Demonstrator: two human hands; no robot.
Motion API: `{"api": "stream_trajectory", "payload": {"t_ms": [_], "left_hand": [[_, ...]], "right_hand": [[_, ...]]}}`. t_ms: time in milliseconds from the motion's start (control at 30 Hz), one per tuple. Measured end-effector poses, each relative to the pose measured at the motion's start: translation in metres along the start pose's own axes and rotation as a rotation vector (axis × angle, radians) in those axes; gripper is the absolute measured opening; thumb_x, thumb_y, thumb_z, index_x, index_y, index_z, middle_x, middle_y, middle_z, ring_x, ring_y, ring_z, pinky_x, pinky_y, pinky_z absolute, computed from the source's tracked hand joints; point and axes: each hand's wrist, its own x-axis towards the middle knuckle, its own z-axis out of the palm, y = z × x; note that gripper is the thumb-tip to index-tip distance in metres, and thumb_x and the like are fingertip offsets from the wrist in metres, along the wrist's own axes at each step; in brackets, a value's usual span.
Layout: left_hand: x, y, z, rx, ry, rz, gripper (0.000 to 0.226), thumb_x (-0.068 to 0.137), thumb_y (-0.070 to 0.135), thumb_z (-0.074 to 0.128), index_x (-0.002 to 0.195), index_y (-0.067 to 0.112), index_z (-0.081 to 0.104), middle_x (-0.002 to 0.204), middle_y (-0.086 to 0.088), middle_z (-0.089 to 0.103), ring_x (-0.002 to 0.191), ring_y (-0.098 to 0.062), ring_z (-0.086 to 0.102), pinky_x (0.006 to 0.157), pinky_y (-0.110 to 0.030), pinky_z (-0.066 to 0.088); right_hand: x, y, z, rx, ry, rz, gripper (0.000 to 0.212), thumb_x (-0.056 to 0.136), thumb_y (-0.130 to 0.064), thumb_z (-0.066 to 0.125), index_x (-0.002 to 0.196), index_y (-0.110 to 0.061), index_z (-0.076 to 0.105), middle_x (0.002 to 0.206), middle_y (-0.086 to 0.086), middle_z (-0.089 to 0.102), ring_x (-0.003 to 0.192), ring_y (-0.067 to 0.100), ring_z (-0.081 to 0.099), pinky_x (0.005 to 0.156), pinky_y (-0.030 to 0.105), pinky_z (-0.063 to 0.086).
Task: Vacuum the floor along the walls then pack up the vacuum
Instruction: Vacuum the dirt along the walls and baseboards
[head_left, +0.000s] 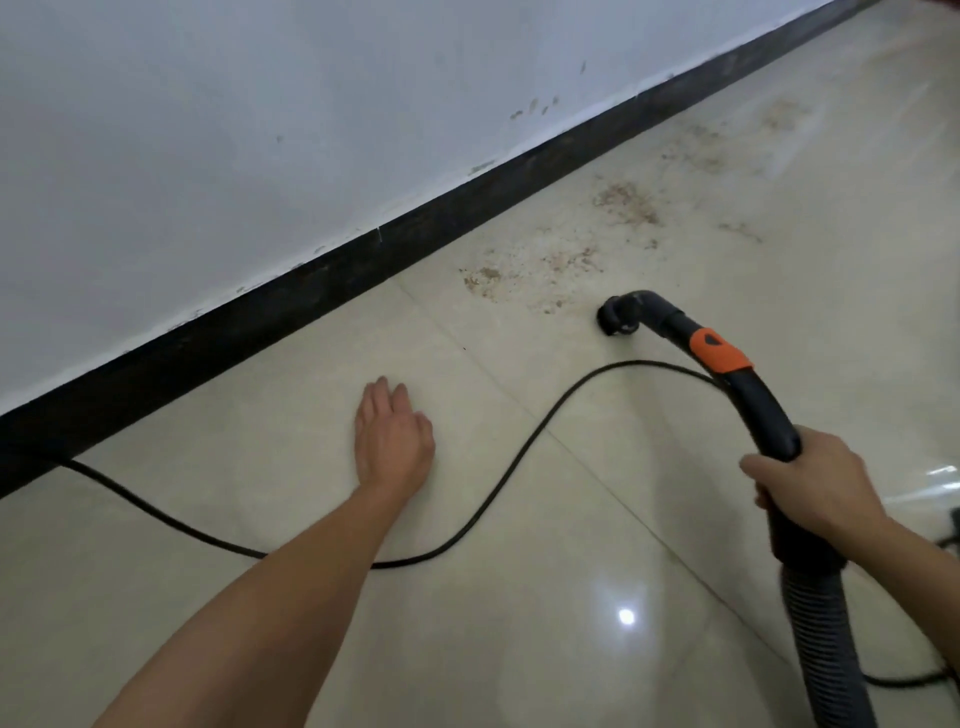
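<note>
Nearest, below the right hand: ribbed grey flexible vacuum hose, running from the bottom right edge up into the grip. Right hand wrapped tight around the curved black plastic vacuum handle, fingers closed over the lower end where hose meets handle, forearm entering from the right edge. Left of that, left forearm stretched forward from the bottom left, crossing over the thin black power cord. Left hand palm down, fingers extended and together, holding nothing; whether flat on the floor or just above it, cannot tell.

Between the two hands: cord looping across the glossy cream floor tiles, sweeping from the skirting at far left, dipping under the left forearm, then rising in an arc toward the handle. Bright round light reflection on the tiles near the hose.

Beyond the right hand: handle curving up and forward to an orange plastic collar, then a short black elbow tube ending in a small round black nozzle, mouth down at the floor. No brand, label or readable writing visible on handle, collar or hose; a dark mark on the collar too small to read.

Just past the nozzle, ahead of both hands: scattered brownish crumbly debris in patches on the tiles, stretching away to the upper right alongside the wall.

Farthest: dark brown skirting board running diagonally, with scuffed pale blue-white painted wall above.
</note>
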Motion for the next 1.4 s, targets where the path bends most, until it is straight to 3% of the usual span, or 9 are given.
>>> {"api": "stream_trajectory", "payload": {"t_ms": [167,367,567,667,933,1100,1267,1400], "left_hand": [[0.013,0.005,0.019,-0.005,0.031,-0.032,0.052,0.099,0.022,0.04,0.142,-0.007,0.034,0.152,-0.025,0.027,0.143,-0.036,0.018,0.119,-0.041,0.011],[0.011,0.004,0.027,0.037,0.079,-0.028,0.053,0.097,0.023,0.041,0.14,-0.007,0.037,0.149,-0.025,0.033,0.141,-0.036,0.024,0.118,-0.043,0.018],[0.011,0.005,0.025,0.042,0.07,-0.029,0.054,0.097,0.024,0.039,0.142,-0.006,0.035,0.152,-0.023,0.03,0.143,-0.034,0.021,0.119,-0.042,0.015],[0.011,0.005,0.025,0.034,0.067,-0.03,0.054,0.098,0.024,0.039,0.143,-0.006,0.034,0.152,-0.022,0.03,0.143,-0.033,0.021,0.12,-0.041,0.014],[0.011,0.005,0.025,0.037,0.06,-0.033,0.055,0.099,0.026,0.036,0.144,-0.005,0.032,0.153,-0.021,0.027,0.145,-0.032,0.017,0.12,-0.04,0.012],[0.011,0.006,0.024,0.033,0.058,-0.039,0.054,0.099,0.025,0.035,0.144,-0.005,0.031,0.154,-0.021,0.026,0.145,-0.032,0.017,0.12,-0.039,0.011],[0.011,0.006,0.024,0.035,0.059,-0.039,0.055,0.099,0.026,0.035,0.145,-0.004,0.032,0.154,-0.021,0.026,0.145,-0.032,0.018,0.12,-0.04,0.012],[0.011,0.004,0.024,0.036,0.05,-0.038,0.055,0.1,0.027,0.033,0.145,-0.004,0.031,0.154,-0.021,0.026,0.145,-0.031,0.017,0.12,-0.04,0.012]], "right_hand": [[0.017,-0.042,0.032,0.106,-0.083,-0.073,0.015,0.072,-0.02,0.071,0.082,-0.017,0.061,0.055,0.001,0.069,0.05,0.016,0.069,0.063,0.037,0.058],[0.021,-0.049,0.044,-0.055,-0.156,-0.185,0.017,0.069,-0.027,0.071,0.077,-0.021,0.057,0.052,-0.008,0.067,0.053,0.017,0.068,0.063,0.04,0.057],[0.048,-0.094,0.063,0.076,-0.108,-0.151,0.017,0.07,-0.024,0.071,0.08,-0.02,0.058,0.051,-0.001,0.067,0.055,0.02,0.069,0.066,0.043,0.059],[0.048,-0.101,0.071,0.033,-0.166,-0.213,0.018,0.07,-0.026,0.071,0.08,-0.021,0.057,0.052,-0.001,0.068,0.054,0.02,0.069,0.063,0.042,0.059],[0.064,-0.13,0.084,0.005,-0.072,-0.17,0.02,0.072,-0.03,0.067,0.085,-0.02,0.056,0.063,0.003,0.069,0.067,0.028,0.067,0.07,0.042,0.057],[0.095,-0.162,0.094,0.081,-0.071,-0.123,0.027,0.068,-0.031,0.067,0.09,-0.019,0.06,0.068,0.004,0.07,0.061,0.024,0.07,0.065,0.038,0.058],[0.117,-0.179,0.097,0.25,-0.155,-0.096,0.024,0.07,-0.019,0.07,0.091,-0.011,0.062,0.066,0.01,0.069,0.051,0.024,0.069,0.056,0.036,0.059],[0.113,-0.172,0.084,0.132,-0.245,-0.2,0.017,0.072,-0.016,0.071,0.086,-0.012,0.062,0.053,0.004,0.068,0.046,0.02,0.068,0.05,0.029,0.053]]}}
